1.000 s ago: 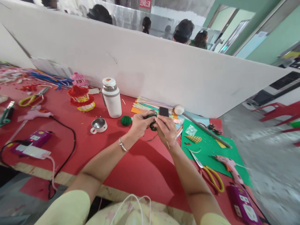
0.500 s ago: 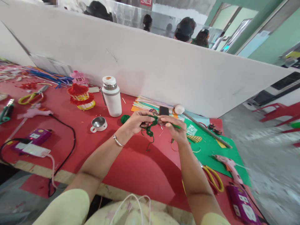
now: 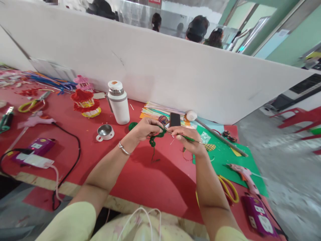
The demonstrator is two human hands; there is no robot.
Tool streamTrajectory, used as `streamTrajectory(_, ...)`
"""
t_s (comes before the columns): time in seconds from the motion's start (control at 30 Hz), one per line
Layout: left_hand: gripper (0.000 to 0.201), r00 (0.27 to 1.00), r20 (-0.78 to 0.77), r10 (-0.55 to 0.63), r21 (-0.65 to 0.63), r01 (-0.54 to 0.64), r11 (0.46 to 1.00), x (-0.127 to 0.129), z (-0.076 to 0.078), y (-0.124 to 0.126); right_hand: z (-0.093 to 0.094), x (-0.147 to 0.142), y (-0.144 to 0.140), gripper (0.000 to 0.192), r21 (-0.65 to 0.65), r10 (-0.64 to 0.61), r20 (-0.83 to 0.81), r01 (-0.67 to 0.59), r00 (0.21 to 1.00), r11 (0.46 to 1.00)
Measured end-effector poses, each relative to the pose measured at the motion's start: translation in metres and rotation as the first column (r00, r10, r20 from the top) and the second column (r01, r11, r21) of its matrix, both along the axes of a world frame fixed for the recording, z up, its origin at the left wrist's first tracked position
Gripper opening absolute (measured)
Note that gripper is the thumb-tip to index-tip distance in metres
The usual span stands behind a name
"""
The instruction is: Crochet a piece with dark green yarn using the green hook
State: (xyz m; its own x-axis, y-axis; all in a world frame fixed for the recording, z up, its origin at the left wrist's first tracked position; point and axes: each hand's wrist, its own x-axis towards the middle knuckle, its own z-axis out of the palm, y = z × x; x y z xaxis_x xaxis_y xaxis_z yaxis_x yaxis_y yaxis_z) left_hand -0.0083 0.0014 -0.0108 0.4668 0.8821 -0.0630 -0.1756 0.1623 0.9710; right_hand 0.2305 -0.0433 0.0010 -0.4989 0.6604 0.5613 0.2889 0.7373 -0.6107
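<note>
Just right of the white thermos and nearer the wearer, the left hand had its thumb and fingers pinched closed on a green crocheted piece, which dangled below the fingertips with a loose tail of yarn. Farther right of the thermos, the right hand was closed around a slim green hook, its tip pointing toward the piece; whether tip and stitches touched could not be told. Near the thermos's base, on its right, sat a ball of green yarn, and nearer the wearer, left of the thermos, stood a metal cup. The thermos's lid carried an orange mark too small to make out. High beyond the thermos, past a white partition, a red sign bore pale writing, cut off and too blurred to read.
</note>
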Motion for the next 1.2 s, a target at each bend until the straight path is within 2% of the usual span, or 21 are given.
streamTrajectory(0.2,0.017,0.999,-0.042,-0.026,-0.010,0.026,1.000,-0.001,0.004,-0.002,0.001,0.002,-0.004,0.021,-0.148,0.040,-0.091,-0.054,0.995,0.988)
streamTrajectory(0.4,0.018,0.999,-0.020,-0.037,-0.031,0.037,0.999,0.000,0.011,-0.006,-0.005,0.003,-0.001,0.026,-0.299,0.102,-0.247,-0.176,0.964,0.938)
streamTrajectory(0.5,0.018,0.999,-0.019,-0.046,-0.039,0.045,0.998,0.000,0.011,-0.007,-0.011,0.000,0.003,0.028,-0.358,0.097,-0.364,-0.235,0.926,0.904)
streamTrajectory(0.6,0.018,0.999,-0.016,-0.048,-0.058,0.047,0.997,0.000,0.009,-0.006,-0.016,-0.002,0.006,0.030,-0.392,0.057,-0.426,-0.241,0.903,0.888)
streamTrajectory(0.8,0.017,0.998,0.050,-0.037,-0.106,0.042,0.993,-0.003,0.006,-0.003,-0.014,-0.007,0.004,0.025,-0.368,0.033,-0.426,-0.207,0.904,0.907)
streamTrajectory(0.93,0.027,0.995,0.087,-0.048,-0.127,0.059,0.990,-0.004,0.005,-0.003,-0.010,-0.008,0.002,0.023,-0.327,0.028,-0.448,-0.193,0.893,0.925)
streamTrajectory(1.03,0.032,0.994,0.098,-0.047,-0.121,0.059,0.991,-0.001,0.005,-0.003,-0.010,-0.007,0.001,0.023,-0.315,0.026,-0.450,-0.186,0.893,0.931)
streamTrajectory(1.2,0.028,0.991,0.127,-0.036,-0.075,0.046,0.996,0.002,0.002,-0.002,-0.013,-0.010,0.002,0.020,-0.283,0.034,-0.470,-0.187,0.882,0.941)
